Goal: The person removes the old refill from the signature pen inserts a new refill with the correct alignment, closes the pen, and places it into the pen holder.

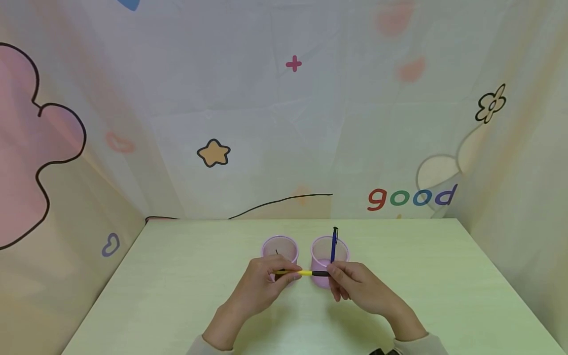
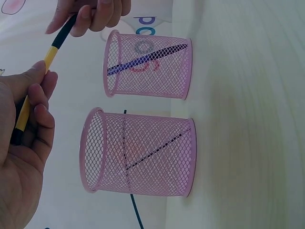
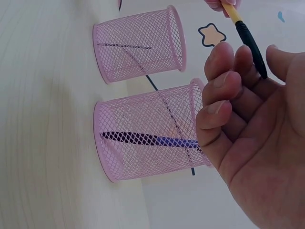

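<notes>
Both hands hold a yellow and black pen (image 1: 301, 272) level over the table, just in front of two pink mesh cups. My left hand (image 1: 277, 276) pinches the yellow end (image 2: 35, 90). My right hand (image 1: 335, 272) pinches the black end (image 3: 250, 43). The left cup (image 1: 279, 248) holds a thin dark stick (image 2: 152, 152). In the right cup (image 1: 329, 256) stands a blue pen (image 1: 334, 244), leaning against the mesh (image 3: 143, 139). The held pen sits above the cups' rims, outside both.
The cups stand side by side on a pale green table (image 1: 177, 296), near its middle. A printed fabric backdrop (image 1: 284, 123) closes off the back and both sides. Bare tabletop stretches to the left and right of the cups.
</notes>
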Demonstrator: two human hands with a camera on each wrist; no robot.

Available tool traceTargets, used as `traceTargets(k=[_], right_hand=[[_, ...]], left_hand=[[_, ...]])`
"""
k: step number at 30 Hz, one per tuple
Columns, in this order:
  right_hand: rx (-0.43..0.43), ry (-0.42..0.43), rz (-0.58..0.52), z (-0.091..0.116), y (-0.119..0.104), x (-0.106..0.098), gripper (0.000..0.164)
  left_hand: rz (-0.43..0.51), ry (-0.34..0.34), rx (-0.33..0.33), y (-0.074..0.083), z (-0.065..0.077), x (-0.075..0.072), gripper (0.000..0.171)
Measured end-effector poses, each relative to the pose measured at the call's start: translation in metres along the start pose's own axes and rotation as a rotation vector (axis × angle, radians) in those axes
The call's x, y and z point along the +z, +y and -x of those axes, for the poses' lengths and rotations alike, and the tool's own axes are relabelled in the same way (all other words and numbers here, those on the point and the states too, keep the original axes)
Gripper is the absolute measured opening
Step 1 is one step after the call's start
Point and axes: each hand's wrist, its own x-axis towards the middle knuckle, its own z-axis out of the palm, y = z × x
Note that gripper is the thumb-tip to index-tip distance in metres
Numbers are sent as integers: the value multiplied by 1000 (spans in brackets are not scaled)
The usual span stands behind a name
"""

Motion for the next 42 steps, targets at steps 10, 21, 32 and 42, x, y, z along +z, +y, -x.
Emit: traceTargets(k=[10,21,32,42], right_hand=[[-5,6,14,0,0,0,41],[-37,11,14,1,-1,0,33],[-92,-3,-5,1,0,-1,23],[-67,-7,-11,1,1,-1,17]], left_hand=[[-4,-4,8,0,-1,-1,10],[-12,-12,-9,1,0,-1,10],[-5,-10,-17,-2,0,-2,10],[6,-13,-19,-1,0,-4,11]])
